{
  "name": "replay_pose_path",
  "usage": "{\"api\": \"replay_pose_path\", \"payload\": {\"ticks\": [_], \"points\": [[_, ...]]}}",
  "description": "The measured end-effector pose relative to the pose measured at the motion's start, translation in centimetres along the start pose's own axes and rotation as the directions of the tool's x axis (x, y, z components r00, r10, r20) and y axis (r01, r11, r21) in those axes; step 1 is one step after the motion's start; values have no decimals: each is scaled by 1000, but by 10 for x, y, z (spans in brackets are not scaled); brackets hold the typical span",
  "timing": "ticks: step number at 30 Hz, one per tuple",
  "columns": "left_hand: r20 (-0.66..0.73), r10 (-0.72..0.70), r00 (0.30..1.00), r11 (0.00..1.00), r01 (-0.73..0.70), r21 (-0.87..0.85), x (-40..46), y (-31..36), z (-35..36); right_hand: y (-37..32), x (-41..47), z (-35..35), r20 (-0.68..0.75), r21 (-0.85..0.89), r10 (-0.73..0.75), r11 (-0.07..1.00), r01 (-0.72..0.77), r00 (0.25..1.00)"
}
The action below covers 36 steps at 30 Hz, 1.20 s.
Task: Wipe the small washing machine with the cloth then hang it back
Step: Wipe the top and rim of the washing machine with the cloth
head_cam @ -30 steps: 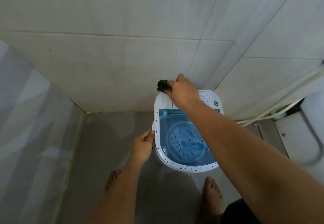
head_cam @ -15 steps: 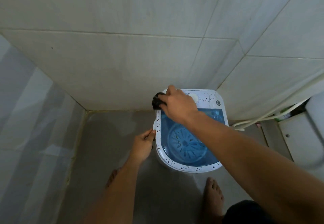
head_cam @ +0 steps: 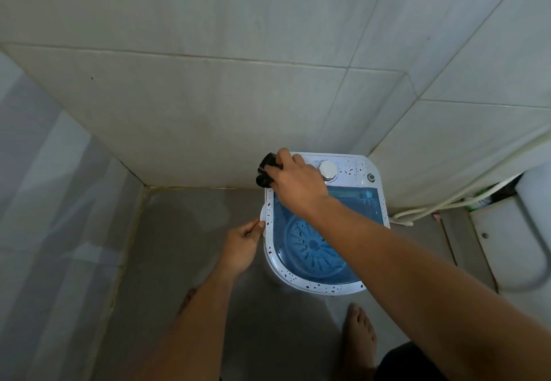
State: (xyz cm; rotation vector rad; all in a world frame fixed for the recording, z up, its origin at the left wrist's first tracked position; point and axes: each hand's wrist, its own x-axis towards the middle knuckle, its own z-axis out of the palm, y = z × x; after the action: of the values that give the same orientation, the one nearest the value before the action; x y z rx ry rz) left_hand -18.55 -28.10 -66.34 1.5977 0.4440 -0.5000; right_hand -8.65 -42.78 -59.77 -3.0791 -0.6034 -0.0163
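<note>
Right hand point(head_cam: 298, 185) clenched on dark cloth point(head_cam: 266, 170), pressing washing machine point(head_cam: 325, 286) rear-left corner to wipe; left hand point(head_cam: 242, 246) gripping rim, likely steadying.

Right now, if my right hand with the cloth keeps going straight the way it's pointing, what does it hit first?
Probably the tiled wall. The right hand points up and left past the washer's back left corner, the cloth leading, with nothing visible between. Depth is unclear, so the gap can't be judged.
</note>
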Motion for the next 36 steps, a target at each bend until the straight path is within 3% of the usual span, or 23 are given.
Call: {"api": "replay_pose_path", "payload": {"ticks": [3, 6, 7, 9, 11, 13, 16, 19, 21, 23, 25, 27, 29, 33, 36], "points": [[7, -7, 1000, 1000, 7, 11, 0, 1, -1, -2, -12, -10, 97, 122, -64, 991, 52, 993], [-5, -17, 1000, 1000, 17, 24, -1, 2, -2, 17, 15, -44, 297, 428, -14, 896, -121, 955], [-10, -23, 1000, 999, 23, 26, -1, 2, -3, 26, 28, -53, 291, 465, 35, 868, -174, 956], [-4, -31, 999, 998, 32, 48, -2, 3, -3, 38, 46, -59, 167, 434, 170, 872, -227, 971], [-1, -38, 999, 998, 38, 56, -3, 5, -3, 36, 46, -48, 102, 258, 217, 937, -236, 971], [1, -39, 999, 998, 39, 52, -3, 5, -4, 24, 28, -30, 91, 150, 175, 971, -187, 980], [3, -26, 1000, 999, 26, 39, -3, 4, -3, 14, -5, -10, -6, 172, 56, 984, -54, 998], [-9, -33, 999, 999, 33, 2, -1, 3, -2, 8, -19, -15, 97, 170, -102, 982, 84, 990], [-19, -29, 999, 1000, 29, 3, -2, 3, -1, 14, 0, -32, 165, 238, -81, 970, 40, 983], [-14, -28, 1000, 1000, 28, 13, -1, 2, 0, 27, 23, -45, 137, 258, 16, 965, -52, 990], [-15, -29, 999, 1000, 29, 7, -1, 1, 1, 39, 35, -45, 79, 203, 144, 966, -157, 986], [-15, -23, 1000, 1000, 23, 2, -2, 2, 1, 36, 25, -32, 59, 144, 182, 972, -188, 982], [-12, -21, 1000, 1000, 21, -2, -2, 4, 2, 26, 6, -16, 19, 109, 118, 987, -120, 993], [-13, -17, 1000, 1000, 17, -2, -2, 3, 1, 18, -24, -10, 58, 112, -167, 981, 160, 984], [-9, -6, 1000, 1000, 6, 2, -3, 3, 1, 40, -20, -22, 90, 80, -158, 985, 151, 983]]}}
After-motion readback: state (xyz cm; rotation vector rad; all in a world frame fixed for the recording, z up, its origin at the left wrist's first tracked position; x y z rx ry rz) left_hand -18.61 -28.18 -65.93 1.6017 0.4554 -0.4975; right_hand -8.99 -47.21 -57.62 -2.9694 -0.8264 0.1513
